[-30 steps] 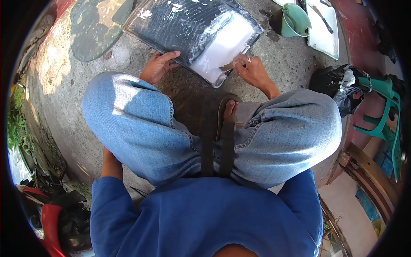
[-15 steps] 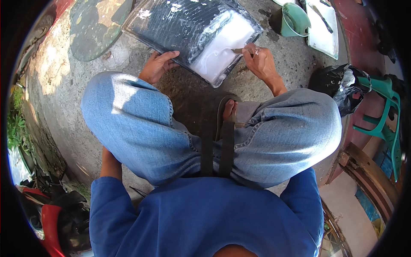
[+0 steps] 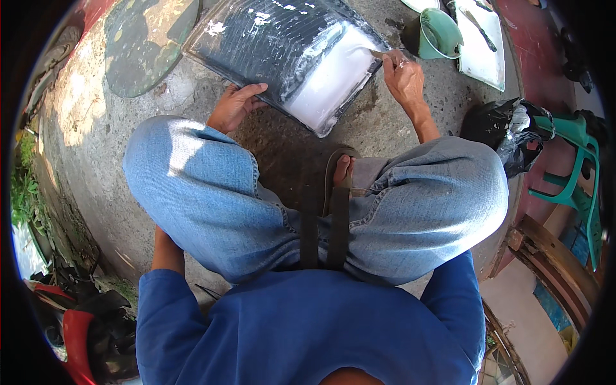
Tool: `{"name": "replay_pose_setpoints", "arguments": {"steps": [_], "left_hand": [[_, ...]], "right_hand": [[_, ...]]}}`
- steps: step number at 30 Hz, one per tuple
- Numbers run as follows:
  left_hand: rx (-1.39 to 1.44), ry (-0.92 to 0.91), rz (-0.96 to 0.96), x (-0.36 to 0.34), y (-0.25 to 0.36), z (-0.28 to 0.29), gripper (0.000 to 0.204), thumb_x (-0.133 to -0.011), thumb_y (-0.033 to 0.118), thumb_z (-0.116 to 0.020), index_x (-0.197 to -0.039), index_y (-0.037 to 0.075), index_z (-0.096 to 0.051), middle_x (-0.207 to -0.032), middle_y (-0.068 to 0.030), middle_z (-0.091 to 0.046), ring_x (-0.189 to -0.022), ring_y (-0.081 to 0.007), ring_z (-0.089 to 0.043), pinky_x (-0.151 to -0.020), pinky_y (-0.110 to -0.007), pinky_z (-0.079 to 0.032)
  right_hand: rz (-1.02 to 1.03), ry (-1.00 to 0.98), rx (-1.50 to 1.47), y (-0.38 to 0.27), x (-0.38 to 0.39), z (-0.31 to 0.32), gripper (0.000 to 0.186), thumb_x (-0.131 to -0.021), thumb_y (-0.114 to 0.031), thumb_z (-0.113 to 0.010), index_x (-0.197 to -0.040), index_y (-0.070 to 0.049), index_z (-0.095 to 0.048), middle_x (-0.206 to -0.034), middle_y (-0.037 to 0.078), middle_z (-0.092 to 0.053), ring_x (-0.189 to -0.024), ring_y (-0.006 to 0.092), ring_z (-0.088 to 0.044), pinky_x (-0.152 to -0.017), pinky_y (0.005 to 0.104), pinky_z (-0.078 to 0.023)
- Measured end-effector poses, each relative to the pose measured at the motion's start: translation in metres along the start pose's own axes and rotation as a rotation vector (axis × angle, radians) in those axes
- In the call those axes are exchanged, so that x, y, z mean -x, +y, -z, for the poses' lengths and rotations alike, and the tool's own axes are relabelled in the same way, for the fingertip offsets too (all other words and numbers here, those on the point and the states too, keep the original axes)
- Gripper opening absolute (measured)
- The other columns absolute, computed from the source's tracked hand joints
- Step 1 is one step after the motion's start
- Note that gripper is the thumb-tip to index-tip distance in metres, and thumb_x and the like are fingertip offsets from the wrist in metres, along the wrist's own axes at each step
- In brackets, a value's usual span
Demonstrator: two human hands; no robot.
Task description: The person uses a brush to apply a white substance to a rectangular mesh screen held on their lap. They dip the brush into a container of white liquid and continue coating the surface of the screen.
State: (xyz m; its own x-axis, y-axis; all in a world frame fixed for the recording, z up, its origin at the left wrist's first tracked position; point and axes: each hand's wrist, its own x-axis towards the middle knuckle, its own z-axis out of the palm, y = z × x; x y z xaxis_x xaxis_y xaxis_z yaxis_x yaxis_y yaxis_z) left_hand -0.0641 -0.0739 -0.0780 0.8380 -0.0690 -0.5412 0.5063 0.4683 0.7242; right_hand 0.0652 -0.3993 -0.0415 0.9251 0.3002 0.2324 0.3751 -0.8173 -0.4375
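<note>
In front of my feet lies a black rectangular tray (image 3: 253, 56) with a raised rim and scraped white streaks. A smooth patch of wet white paste (image 3: 333, 74) covers its right part. My left hand (image 3: 237, 106) grips the tray's near left edge, thumb on top and fingers underneath. Closed round a thin brownish tool (image 3: 376, 54), my right hand (image 3: 405, 80) is at the tray's right edge. The tool's tip meets the far right part of the paste; its exact kind is too small to make out.
A green bucket (image 3: 440, 35) stands right of the tray, beside a white board (image 3: 484, 54) bearing a dark knife-like tool (image 3: 478, 29). A black plastic bag (image 3: 494, 125) and a green plastic chair (image 3: 574, 160) are at the right. A round greenish board (image 3: 147, 48) lies at the left.
My right hand has moved away from me and to the right, drawing the tool along the paste toward the tray's far right corner. My left hand keeps its grip.
</note>
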Motion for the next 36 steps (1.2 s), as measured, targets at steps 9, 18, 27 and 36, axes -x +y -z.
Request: {"name": "replay_pose_setpoints", "arguments": {"steps": [9, 18, 27, 36], "left_hand": [[0.04, -0.008, 0.018, -0.004, -0.001, 0.003, 0.027, -0.082, 0.009, -0.064, -0.106, 0.007, -0.052, -0.102, -0.0076, -0.061, -0.097, -0.0206, -0.059, -0.083, -0.039, -0.049], [0.034, -0.054, 0.046, -0.007, -0.004, 0.011, 0.025, -0.086, 0.01, -0.058, -0.11, 0.003, -0.054, -0.106, -0.0074, -0.061, -0.1, -0.0197, -0.057, -0.088, -0.039, -0.045], [0.095, -0.096, 0.055, -0.008, -0.003, 0.011, 0.023, -0.086, 0.009, -0.056, -0.108, -0.001, -0.056, -0.104, -0.0094, -0.062, -0.098, -0.022, -0.059, -0.088, -0.043, -0.046], [0.133, -0.094, 0.05, -0.009, -0.008, 0.013, 0.022, -0.086, 0.009, -0.057, -0.106, 0.0, -0.057, -0.103, -0.0102, -0.062, -0.097, -0.0224, -0.059, -0.089, -0.043, -0.045]], "right_hand": [[0.03, 0.019, -0.006, 0.003, -0.009, -0.008, 0.018, -0.085, -0.025, -0.054, -0.09, -0.009, -0.062, -0.066, 0.019, -0.06, -0.063, 0.037, -0.06, -0.058, 0.0432, -0.047], [0.092, 0.045, -0.074, 0.004, -0.017, -0.008, 0.019, -0.086, -0.024, -0.055, -0.091, -0.008, -0.063, -0.06, 0.016, -0.057, -0.055, 0.035, -0.057, -0.053, 0.0409, -0.045], [0.27, -0.287, -0.096, -0.036, 0.021, -0.001, 0.013, -0.084, -0.017, -0.056, -0.087, -0.005, -0.06, -0.074, 0.017, -0.062, -0.066, 0.0354, -0.06, -0.057, 0.0404, -0.047], [0.185, 0.008, 0.047, 0.006, -0.02, 0.002, 0.02, -0.085, -0.024, -0.054, -0.091, -0.007, -0.062, -0.075, 0.018, -0.062, -0.068, 0.0358, -0.061, -0.06, 0.0431, -0.047]]}}
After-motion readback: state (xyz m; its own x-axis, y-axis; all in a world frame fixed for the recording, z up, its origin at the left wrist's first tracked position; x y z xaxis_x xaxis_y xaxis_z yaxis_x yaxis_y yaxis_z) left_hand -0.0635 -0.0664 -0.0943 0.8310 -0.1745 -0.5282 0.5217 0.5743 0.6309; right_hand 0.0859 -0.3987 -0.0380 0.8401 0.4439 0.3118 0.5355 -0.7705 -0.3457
